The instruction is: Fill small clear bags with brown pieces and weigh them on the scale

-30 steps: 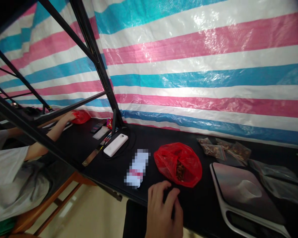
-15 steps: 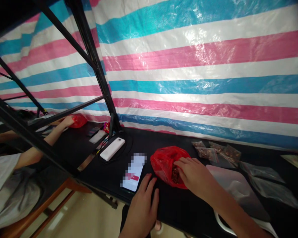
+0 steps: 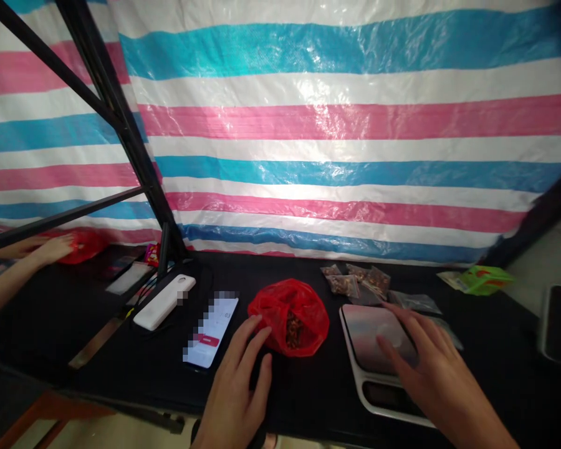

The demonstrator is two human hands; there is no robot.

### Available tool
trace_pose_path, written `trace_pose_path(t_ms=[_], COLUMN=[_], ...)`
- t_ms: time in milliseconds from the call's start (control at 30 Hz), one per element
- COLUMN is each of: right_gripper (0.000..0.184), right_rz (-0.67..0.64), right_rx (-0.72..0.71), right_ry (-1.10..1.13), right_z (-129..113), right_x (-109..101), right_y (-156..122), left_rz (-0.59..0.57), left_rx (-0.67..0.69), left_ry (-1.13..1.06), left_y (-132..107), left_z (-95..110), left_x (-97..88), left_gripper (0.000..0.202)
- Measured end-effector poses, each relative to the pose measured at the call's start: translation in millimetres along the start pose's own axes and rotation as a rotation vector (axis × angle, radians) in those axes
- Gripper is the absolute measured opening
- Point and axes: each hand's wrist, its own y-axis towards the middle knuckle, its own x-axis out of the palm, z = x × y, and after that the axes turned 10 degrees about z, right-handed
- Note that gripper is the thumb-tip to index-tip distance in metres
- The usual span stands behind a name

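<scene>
the right hand (image 3: 432, 365) hangs over the flat scale (image 3: 369, 333), thumb and fingers spread apart — whether they touch it i cannot tell, but drawing them clear would keep stray weight off. the left hand (image 3: 236, 380), fingers loosely parted, is at the near left edge of the red bag (image 3: 278, 302), which lies open between the phone (image 3: 215, 327) and the scale with brown pieces (image 3: 294, 330) inside — a light touch there should serve best, leaving the soft mouth wide

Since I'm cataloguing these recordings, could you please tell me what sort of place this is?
Probably a makeshift indoor work area: a striped plastic sheet hangs behind a flat scale and small filled bags.
</scene>
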Motion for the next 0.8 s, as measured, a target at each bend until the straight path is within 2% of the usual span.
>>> trace_pose_path(t_ms=[67,100,167,233,300,400,500,567,633,667,733,800], right_gripper=[0.060,0.060,0.052,0.042,0.040,0.048,0.046,0.045,0.046,0.048,0.052,0.054], right_rz=[-0.009,-0.034,-0.060,-0.071,-0.053,-0.021,-0.030,-0.131,-0.278,-0.354,-0.414,-0.430], right_rx=[0.025,0.031,0.031,0.048,0.102,0.202,0.212,0.192,0.119,0.076,0.094,0.142], right_ry=[-0.003,0.009,0.039,0.080,0.128,0.202,0.351,0.451,0.581,0.642,0.725,0.795], right_z=[28.0,38.2,50.9,54.6,49.5,22.7,-24.2,-57.6,-84.4,-93.9,-104.6,-106.1], right_x=[2.0,5.7,14.2,19.2,17.6,5.1,-7.8,-10.7,-8.1,-5.5,-0.2,2.1], right_y=[-13.4,-18.4,-24.9,-27.0,-26.0,-21.8,-19.2,-22.1,-30.1,-35.6,-47.5,-57.3], left_rz=[-0.028,-0.079,-0.161,-0.180,-0.161,-0.101,-0.002,0.134,0.282,0.309,0.265,0.146], left_rx=[0.097,0.148,0.215,0.163,0.066,-0.084,-0.198,-0.243,-0.266,-0.253,-0.211,-0.193], left_ry=[-0.016,-0.016,0.028,0.114,0.193,0.243,0.194,0.147,0.092,0.035,-0.169,-0.393], left_y=[18.3,27.6,42.6,48.2,43.5,25.6,6.9,-4.9,-18.4,-25.7,-39.5,-48.4], left_z=[19.2,27.0,36.9,38.7,33.4,19.2,11.2,15.7,28.7,37.3,55.8,71.9], left_x=[4.5,8.5,18.3,27.2,32.7,33.9,30.7,29.3,29.8,30.8,32.8,33.0], left_gripper=[0.047,0.046,0.038,0.029,0.029,0.031,0.031,0.032,0.035,0.033,0.033,0.038])
